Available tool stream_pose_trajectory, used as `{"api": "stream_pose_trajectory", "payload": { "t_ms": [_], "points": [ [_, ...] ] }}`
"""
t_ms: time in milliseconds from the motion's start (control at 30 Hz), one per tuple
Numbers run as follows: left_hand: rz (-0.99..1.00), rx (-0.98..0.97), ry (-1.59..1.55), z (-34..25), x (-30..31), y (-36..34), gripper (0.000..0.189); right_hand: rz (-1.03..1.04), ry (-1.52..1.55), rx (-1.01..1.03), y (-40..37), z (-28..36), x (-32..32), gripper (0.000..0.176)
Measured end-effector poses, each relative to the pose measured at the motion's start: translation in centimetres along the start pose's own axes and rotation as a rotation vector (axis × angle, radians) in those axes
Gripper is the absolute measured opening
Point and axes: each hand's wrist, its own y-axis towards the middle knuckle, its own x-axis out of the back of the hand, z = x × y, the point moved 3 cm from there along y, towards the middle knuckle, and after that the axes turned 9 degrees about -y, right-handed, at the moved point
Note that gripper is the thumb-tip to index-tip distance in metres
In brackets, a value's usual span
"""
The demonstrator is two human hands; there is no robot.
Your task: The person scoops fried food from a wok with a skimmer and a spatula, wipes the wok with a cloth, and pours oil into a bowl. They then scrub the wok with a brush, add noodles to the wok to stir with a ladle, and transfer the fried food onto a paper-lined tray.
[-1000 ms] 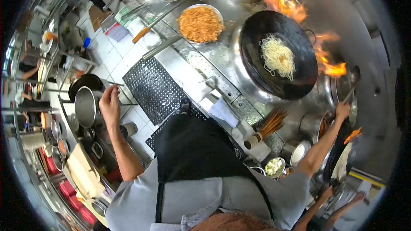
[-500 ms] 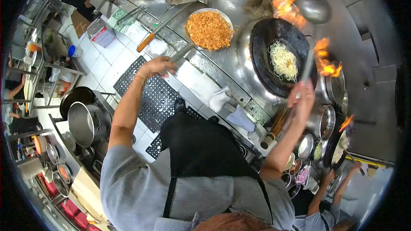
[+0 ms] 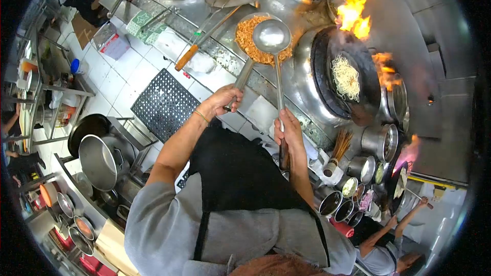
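My left hand is closed round the metal handle of a round pan heaped with orange-brown chopped food. In my right hand is the long handle of a steel ladle. The ladle's round bowl overlaps the food in the pan, covering part of it from view. To the right, a black wok sits on a steel burner ring, with pale noodles in it. Smoke rises at its far edge.
Flames burn behind the wok, and more at its right. A wooden-handled tool and a folded cloth lie along the counter's front. Steel pots and small containers stand at the right. A co-worker holds a tool over another wok.
The ladle has swung from above the wok's far right side over to the pan of food. My right hand came down and left; my left hand and the pan shifted right.
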Motion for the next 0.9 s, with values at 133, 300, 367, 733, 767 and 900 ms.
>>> {"api": "stream_pose_trajectory", "payload": {
  "t_ms": [133, 300, 367, 733, 767, 900],
  "points": [
    [-0.01, 0.005, -0.009, 0.1, 0.2, 0.0, 0.015, -0.049, -0.084, 0.09, -0.2, 4.6, 0.1, 0.021],
    [-0.001, 0.0, -0.006, -0.1, 0.3, -0.1, 0.014, -0.024, -0.02, 0.106, 4.4, 7.4, -1.8, 0.022],
    [-0.009, -0.015, 0.02, -0.2, 0.0, -0.2, 0.014, -0.007, 0.031, 0.027, 5.9, 6.1, -2.2, 0.02],
    [-0.022, 0.005, -0.034, 0.5, 0.2, 0.3, 0.015, 0.009, 0.051, 0.151, 2.0, 4.3, 1.9, 0.024],
    [-0.021, 0.012, -0.027, 0.3, -0.1, 0.1, 0.015, -0.013, 0.119, 0.071, 2.3, 3.2, 2.3, 0.024],
    [-0.048, 0.016, -0.037, 0.2, -0.9, -0.3, 0.012, -0.057, 0.112, 0.039, 3.3, 1.4, 2.1, 0.024]
  ]
}}
